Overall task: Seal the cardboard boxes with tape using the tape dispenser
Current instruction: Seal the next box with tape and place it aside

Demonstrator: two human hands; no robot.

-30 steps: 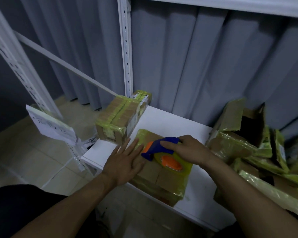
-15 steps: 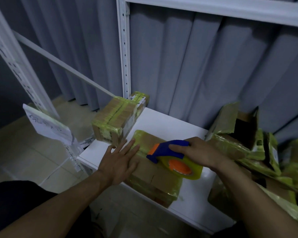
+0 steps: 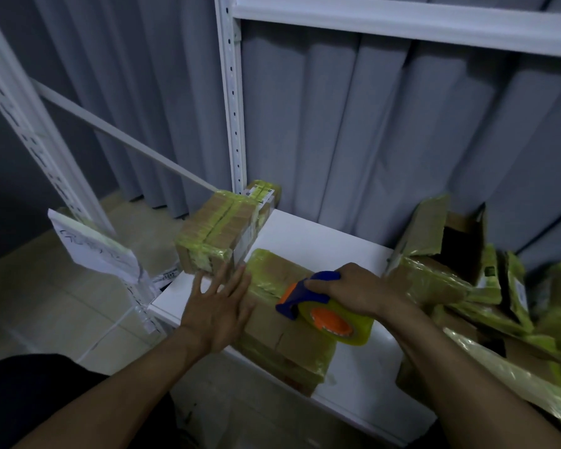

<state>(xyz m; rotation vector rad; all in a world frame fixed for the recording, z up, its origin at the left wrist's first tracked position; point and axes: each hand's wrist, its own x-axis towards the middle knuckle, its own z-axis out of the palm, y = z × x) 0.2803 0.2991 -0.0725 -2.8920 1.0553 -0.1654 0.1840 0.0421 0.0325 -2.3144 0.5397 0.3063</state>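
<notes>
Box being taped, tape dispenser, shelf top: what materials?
Box: matte brown cardboard, flap seams visible, ends wrapped in glossy yellowish tape. Tape dispenser: smooth blue and orange body, likely moulded plastic. Shelf: smooth white surface, painted metal or laminate, cannot tell.

A grey pleated curtain (image 3: 386, 140) hangs behind a white metal rack. Its perforated post (image 3: 232, 108) stands upright at the back and carries an upper shelf (image 3: 402, 24) across the top. The lower shelf (image 3: 321, 234) is white and smooth. On the left, a second perforated post (image 3: 23, 124) leans across the view, and a thin diagonal brace (image 3: 120, 137) runs between the two. A white paper (image 3: 94, 251) with handwriting is fixed to the left post. The floor (image 3: 46, 303) below is pale tile.
</notes>
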